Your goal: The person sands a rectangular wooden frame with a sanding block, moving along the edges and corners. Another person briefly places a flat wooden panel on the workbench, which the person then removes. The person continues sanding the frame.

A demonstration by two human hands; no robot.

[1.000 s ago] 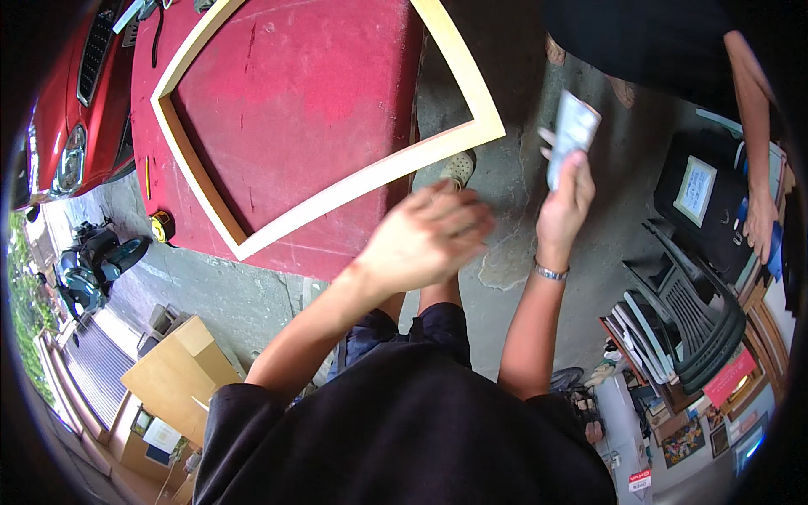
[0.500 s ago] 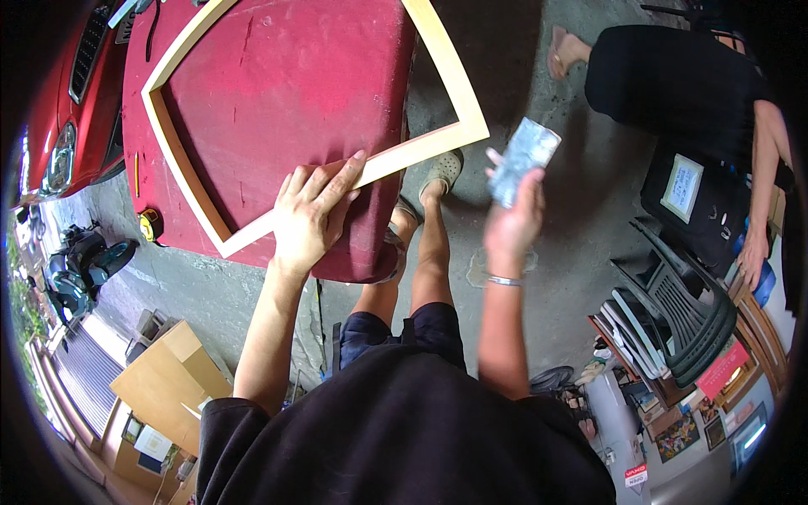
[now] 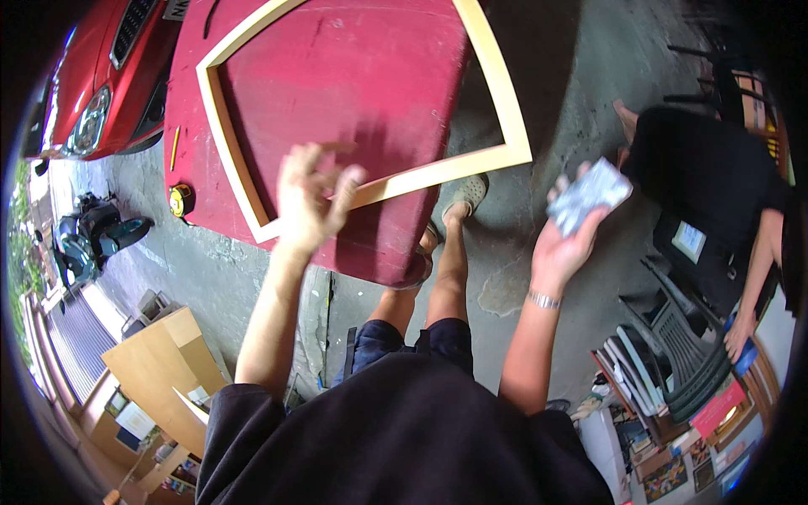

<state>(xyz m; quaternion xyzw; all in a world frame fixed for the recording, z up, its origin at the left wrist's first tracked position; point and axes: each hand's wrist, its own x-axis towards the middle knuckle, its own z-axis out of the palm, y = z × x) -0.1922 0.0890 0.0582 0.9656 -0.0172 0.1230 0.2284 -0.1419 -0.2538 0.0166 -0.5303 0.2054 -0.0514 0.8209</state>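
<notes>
A pale wooden frame (image 3: pixel 442 172) lies on a red-covered table (image 3: pixel 362 93), its right corner jutting past the table's edge. Over the frame's near bar is my left hand (image 3: pixel 307 202), holding nothing, fingers apart and somewhat blurred; it looks lifted just off the wood. Out to the right, clear of the frame, my right hand (image 3: pixel 562 251) grips a dusty grey sanding block (image 3: pixel 591 197), palm turned up and thumb across the near side.
A yellow tape measure (image 3: pixel 180 200) and a pencil (image 3: pixel 175 148) lie along the table's left edge. Left stand a red car (image 3: pixel 93 76) and a motorbike (image 3: pixel 93 240). On the right a person in black (image 3: pixel 699 168) sits near stacked grey chairs (image 3: pixel 690 353).
My left hand has come up off the frame and its fingers have spread. My right hand has swung outward with the sanding block and turned palm up. The view has shifted slightly.
</notes>
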